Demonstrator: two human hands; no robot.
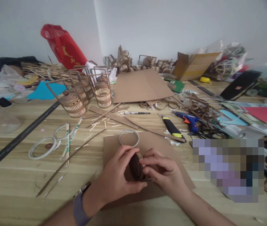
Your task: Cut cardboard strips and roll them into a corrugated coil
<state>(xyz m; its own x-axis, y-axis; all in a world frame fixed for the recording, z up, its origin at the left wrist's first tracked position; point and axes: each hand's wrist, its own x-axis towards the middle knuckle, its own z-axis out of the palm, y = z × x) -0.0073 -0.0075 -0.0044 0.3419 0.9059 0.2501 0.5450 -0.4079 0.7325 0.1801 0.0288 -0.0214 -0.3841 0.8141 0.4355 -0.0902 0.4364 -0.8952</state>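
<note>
My left hand grips a dark brown round disc, tilted on edge, fingers over its top and thumb beneath. It resembles the lids on the small baskets. My right hand is closed, thumb and forefinger pinched against the disc's right side. Whether a small part sits between those fingertips is hidden. A thin brown strip shows under the right thumb. Both hands are above a cardboard sheet. Just beyond them lies a roll of white tape.
Small lidded baskets with tall handles stand back left. A utility knife and a blue glue gun lie right of centre. Tape rolls, cut sticks and a long strip are leftward. A large cardboard piece lies behind.
</note>
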